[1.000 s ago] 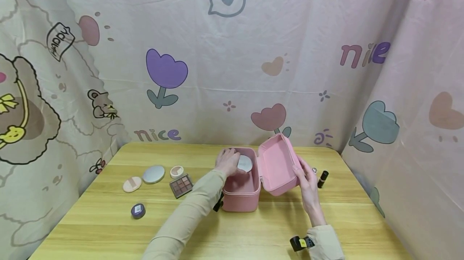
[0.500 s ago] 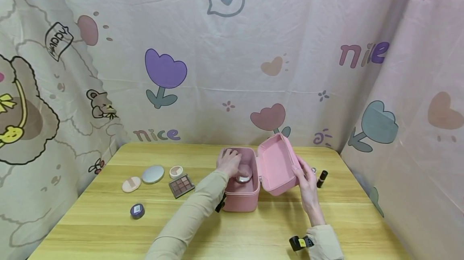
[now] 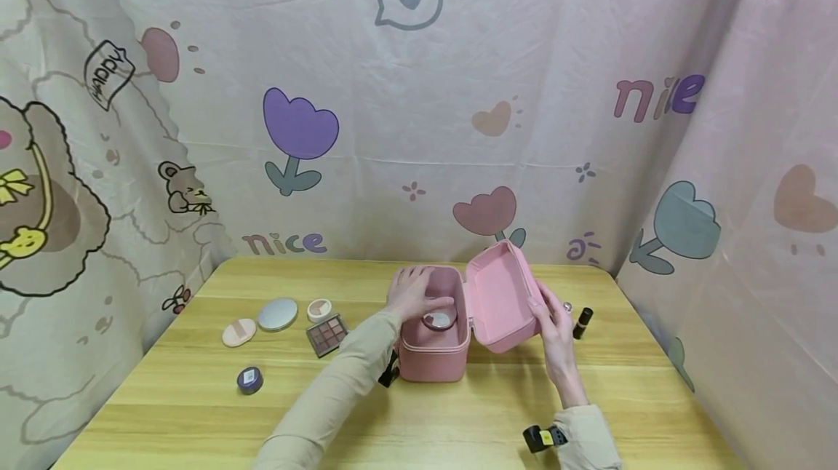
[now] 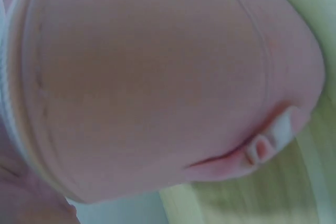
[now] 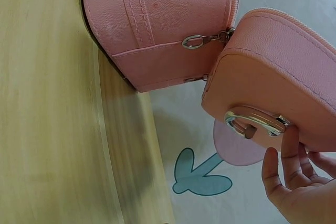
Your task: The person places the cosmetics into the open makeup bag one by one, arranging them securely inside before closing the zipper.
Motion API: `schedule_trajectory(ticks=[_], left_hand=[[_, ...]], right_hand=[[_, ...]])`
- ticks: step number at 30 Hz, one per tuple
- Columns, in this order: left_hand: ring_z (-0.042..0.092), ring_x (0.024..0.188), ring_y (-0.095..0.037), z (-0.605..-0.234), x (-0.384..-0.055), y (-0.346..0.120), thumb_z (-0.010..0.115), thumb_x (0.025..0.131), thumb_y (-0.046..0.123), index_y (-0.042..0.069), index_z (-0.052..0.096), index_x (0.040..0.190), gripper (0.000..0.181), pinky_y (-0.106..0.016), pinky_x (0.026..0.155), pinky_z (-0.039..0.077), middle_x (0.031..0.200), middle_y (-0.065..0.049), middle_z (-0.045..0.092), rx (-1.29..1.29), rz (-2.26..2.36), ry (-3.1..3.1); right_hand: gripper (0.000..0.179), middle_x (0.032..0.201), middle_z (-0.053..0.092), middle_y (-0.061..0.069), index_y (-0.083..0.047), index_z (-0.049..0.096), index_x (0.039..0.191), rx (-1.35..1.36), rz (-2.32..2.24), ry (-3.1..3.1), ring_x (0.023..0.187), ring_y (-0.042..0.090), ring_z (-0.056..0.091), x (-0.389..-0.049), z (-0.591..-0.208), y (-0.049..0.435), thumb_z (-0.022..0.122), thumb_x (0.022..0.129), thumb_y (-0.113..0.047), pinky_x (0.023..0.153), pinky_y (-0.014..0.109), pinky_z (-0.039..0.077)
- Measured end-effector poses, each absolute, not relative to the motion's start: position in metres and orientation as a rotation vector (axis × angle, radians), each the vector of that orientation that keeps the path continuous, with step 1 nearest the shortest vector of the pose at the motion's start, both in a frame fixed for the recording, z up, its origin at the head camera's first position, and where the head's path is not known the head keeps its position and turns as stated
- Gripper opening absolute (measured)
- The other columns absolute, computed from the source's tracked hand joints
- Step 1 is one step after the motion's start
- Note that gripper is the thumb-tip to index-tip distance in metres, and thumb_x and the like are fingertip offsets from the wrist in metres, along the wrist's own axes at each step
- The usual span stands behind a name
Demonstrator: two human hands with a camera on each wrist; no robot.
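A pink cosmetic case stands on the table with its lid swung out to the right. Inside lies a round, shiny compact-like item. Over the case's left side reaches my left hand, its fingers extended and the thumb spread above the round item. My right hand grips the lid's right edge, thumb at the rim and fingers behind. In the right wrist view, the fingers sit beside the lid's metal-fitted handle. The left wrist view is mostly filled by the case's outer wall.
On the left lie a powder puff, a silver round case, a small round compact, an eyeshadow palette and a purple-lidded jar. A black lipstick tube and a small shiny object lie right of the lid.
My left hand has lowered the round item into the case and let go of it, then drawn slightly left with fingers spread. The right hand and lid have stayed put.
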State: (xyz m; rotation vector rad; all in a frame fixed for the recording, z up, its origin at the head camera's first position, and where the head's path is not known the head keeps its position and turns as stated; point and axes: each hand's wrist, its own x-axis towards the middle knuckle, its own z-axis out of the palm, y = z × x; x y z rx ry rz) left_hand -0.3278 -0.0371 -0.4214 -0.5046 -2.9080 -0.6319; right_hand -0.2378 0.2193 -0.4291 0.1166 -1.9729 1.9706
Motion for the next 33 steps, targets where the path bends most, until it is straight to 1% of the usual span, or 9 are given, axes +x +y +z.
schedule_trajectory(ticks=[4,8,10,13,18,21,26,28,33], left_hand=[[0.045,0.139,-0.038,-0.422,-0.325,-0.045,0.070,0.090,0.050,0.005,0.050,0.143,0.073,-0.055,0.122,0.028,0.144,-0.019,0.055,-0.532,-0.843,-2.813],[0.047,0.133,-0.040,-0.425,-0.322,-0.056,0.069,0.093,0.043,0.001,0.052,0.139,0.065,-0.057,0.117,0.034,0.138,-0.022,0.054,-0.488,-1.048,-2.708],[0.045,0.131,-0.039,-0.426,-0.320,-0.062,0.070,0.093,0.041,0.000,0.051,0.139,0.065,-0.057,0.115,0.034,0.137,-0.023,0.052,-0.420,-1.150,-2.664],[0.043,0.129,-0.038,-0.430,-0.315,-0.073,0.072,0.090,0.042,0.001,0.048,0.140,0.069,-0.056,0.114,0.032,0.136,-0.022,0.049,-0.301,-1.271,-2.610],[0.038,0.131,-0.035,-0.437,-0.302,-0.097,0.077,0.085,0.044,0.006,0.045,0.143,0.077,-0.056,0.114,0.031,0.138,-0.020,0.046,-0.148,-1.394,-2.559],[0.036,0.130,-0.035,-0.441,-0.295,-0.112,0.079,0.083,0.044,0.006,0.043,0.145,0.081,-0.058,0.112,0.032,0.137,-0.020,0.045,-0.095,-1.435,-2.534],[0.033,0.128,-0.033,-0.449,-0.287,-0.138,0.082,0.080,0.047,0.007,0.039,0.147,0.089,-0.056,0.109,0.034,0.137,-0.018,0.040,-0.017,-1.410,-2.565],[0.032,0.127,-0.034,-0.453,-0.284,-0.148,0.082,0.079,0.049,0.007,0.038,0.147,0.092,-0.057,0.110,0.031,0.137,-0.018,0.040,0.010,-1.365,-2.594],[0.030,0.127,-0.037,-0.463,-0.276,-0.172,0.083,0.078,0.049,0.007,0.039,0.147,0.093,-0.060,0.112,0.027,0.139,-0.021,0.039,0.051,-1.259,-2.662]], right_hand=[[0.050,0.132,0.055,-0.006,-0.001,0.041,0.151,0.117,1.977,-1.975,0.109,-0.002,0.058,-0.238,-0.430,0.220,0.049,0.104,-0.015,0.090,0.012,0.051],[0.050,0.132,0.054,-0.004,0.000,0.042,0.151,0.110,1.973,-1.972,0.109,-0.002,0.058,-0.239,-0.429,0.220,0.049,0.104,-0.015,0.090,0.012,0.051],[0.050,0.132,0.054,-0.004,0.001,0.042,0.151,0.115,1.974,-1.968,0.109,-0.002,0.058,-0.239,-0.430,0.220,0.049,0.104,-0.015,0.090,0.011,0.051],[0.050,0.130,0.054,-0.009,0.001,0.041,0.151,0.132,1.978,-1.960,0.110,-0.002,0.058,-0.239,-0.431,0.220,0.049,0.104,-0.014,0.091,0.011,0.051],[0.049,0.126,0.057,-0.016,0.000,0.042,0.150,0.144,1.975,-1.959,0.110,-0.001,0.059,-0.240,-0.434,0.221,0.048,0.104,-0.015,0.091,0.011,0.051],[0.048,0.125,0.058,-0.017,-0.001,0.044,0.149,0.138,1.967,-1.964,0.109,-0.001,0.060,-0.240,-0.434,0.221,0.048,0.104,-0.016,0.090,0.012,0.052],[0.048,0.125,0.058,-0.016,-0.001,0.044,0.150,0.136,1.971,-1.966,0.109,0.000,0.061,-0.239,-0.433,0.222,0.048,0.104,-0.016,0.089,0.013,0.053],[0.048,0.125,0.059,-0.017,-0.001,0.044,0.150,0.134,1.970,-1.967,0.109,0.000,0.060,-0.239,-0.433,0.222,0.049,0.104,-0.016,0.089,0.013,0.053],[0.048,0.124,0.059,-0.019,-0.001,0.044,0.150,0.124,1.960,-1.968,0.109,-0.001,0.059,-0.240,-0.434,0.222,0.049,0.104,-0.015,0.090,0.012,0.052]])
